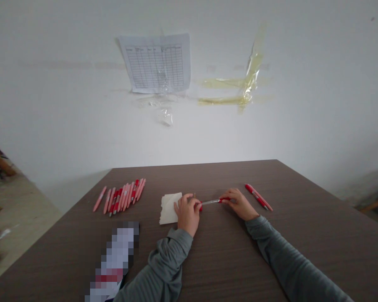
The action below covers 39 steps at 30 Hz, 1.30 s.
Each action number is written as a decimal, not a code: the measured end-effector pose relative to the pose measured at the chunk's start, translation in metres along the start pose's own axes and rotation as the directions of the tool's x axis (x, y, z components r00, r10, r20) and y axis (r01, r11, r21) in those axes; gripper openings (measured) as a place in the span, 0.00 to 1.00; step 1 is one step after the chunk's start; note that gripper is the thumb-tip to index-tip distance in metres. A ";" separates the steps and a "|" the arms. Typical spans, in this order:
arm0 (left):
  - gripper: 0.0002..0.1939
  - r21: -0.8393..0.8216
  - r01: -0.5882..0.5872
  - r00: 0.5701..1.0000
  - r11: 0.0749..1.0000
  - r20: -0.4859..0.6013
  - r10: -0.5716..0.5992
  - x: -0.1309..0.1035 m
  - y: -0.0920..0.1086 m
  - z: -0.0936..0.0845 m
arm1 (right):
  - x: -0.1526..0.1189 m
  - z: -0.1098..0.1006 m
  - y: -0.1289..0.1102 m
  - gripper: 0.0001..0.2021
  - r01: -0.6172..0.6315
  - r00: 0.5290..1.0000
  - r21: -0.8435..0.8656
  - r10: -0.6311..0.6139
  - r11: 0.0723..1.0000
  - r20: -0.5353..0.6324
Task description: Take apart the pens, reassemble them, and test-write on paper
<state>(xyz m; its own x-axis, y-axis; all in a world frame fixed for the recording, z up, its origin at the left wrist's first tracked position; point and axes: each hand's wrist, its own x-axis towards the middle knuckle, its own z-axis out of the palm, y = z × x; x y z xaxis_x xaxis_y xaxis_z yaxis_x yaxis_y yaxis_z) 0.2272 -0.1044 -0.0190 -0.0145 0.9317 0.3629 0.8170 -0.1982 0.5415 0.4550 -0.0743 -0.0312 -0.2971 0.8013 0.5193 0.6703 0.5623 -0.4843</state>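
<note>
My left hand is closed at the middle of the table, its fingers round the small red end of a pen, most of which they hide. My right hand pinches the red part at the pen's other end. A thin clear, silvery length of the pen shows between the two hands, lying nearly level. Whether its parts are joined I cannot tell. Under the edge of my left hand lies a cream paper pad or card with a ragged left side.
A row of several pink and red pens lies at the left. Two more, a red pen and a pink one beside it, lie at the right. A blurred-out pale object rests front left on the brown table. A wall stands behind.
</note>
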 end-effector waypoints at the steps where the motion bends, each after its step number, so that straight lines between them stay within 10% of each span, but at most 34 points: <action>1: 0.06 -0.010 -0.002 1.000 1.000 -0.002 0.002 0.000 0.000 0.000 | 0.000 0.000 -0.001 0.11 -0.003 1.000 0.000 0.003 1.000 0.002; 39: 0.07 0.033 -0.015 1.000 0.999 -0.011 0.016 0.001 -0.004 0.009 | -0.001 0.003 0.006 0.08 -0.019 1.000 -0.001 0.019 1.000 -0.015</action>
<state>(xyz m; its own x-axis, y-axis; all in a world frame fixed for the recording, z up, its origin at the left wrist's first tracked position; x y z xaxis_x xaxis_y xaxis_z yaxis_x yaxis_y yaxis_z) 0.2289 -0.0997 -0.0278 -0.0081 0.9249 0.3800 0.8357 -0.2025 0.5106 0.4572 -0.0715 -0.0372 -0.2741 0.8089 0.5202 0.6767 0.5465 -0.4934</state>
